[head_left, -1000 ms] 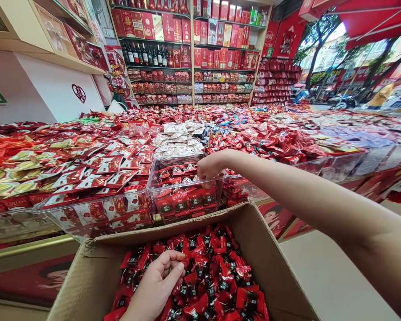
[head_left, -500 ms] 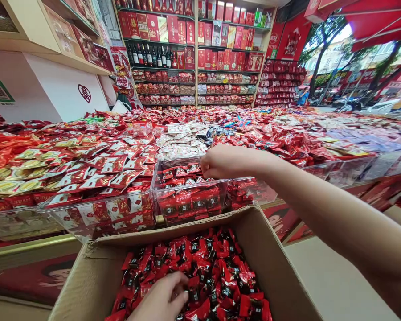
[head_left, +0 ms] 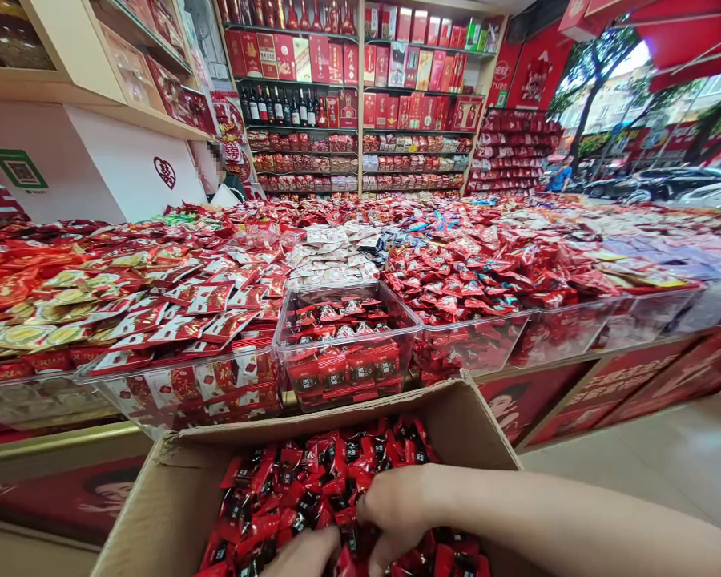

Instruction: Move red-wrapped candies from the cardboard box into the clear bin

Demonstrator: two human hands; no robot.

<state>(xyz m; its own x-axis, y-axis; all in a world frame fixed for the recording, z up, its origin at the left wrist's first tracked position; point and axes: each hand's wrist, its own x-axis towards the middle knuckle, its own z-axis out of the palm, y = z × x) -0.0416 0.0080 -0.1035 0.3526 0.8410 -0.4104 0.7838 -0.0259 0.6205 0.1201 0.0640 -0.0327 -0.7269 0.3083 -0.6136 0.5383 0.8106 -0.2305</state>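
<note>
An open cardboard box (head_left: 138,489) in front of me holds many small candies in red and dark wrappers (head_left: 258,489). Into that pile reaches my right hand (head_left: 400,509), its thumb and fingers apart and pointing down among the candies. My left hand (head_left: 306,554) lies low in the box just to its left, partly cut off by the bottom edge. Its fingertips are hidden among the wrappers. Behind the box stands a clear plastic bin (head_left: 348,340), partly filled with the same kind of wrapped candy, standing in rows at its front.
On the left, a neighbouring clear bin (head_left: 186,377) is heaped with red and white packets. To the right, another bin (head_left: 474,336) is piled with red packets. Shelves (head_left: 360,96) of boxes and bottles line the back. A person (head_left: 221,180) is behind the counter at left.
My right hand has come back from the clear bin down into the cardboard box. My left hand has moved slightly lower. The view has shifted a little.
</note>
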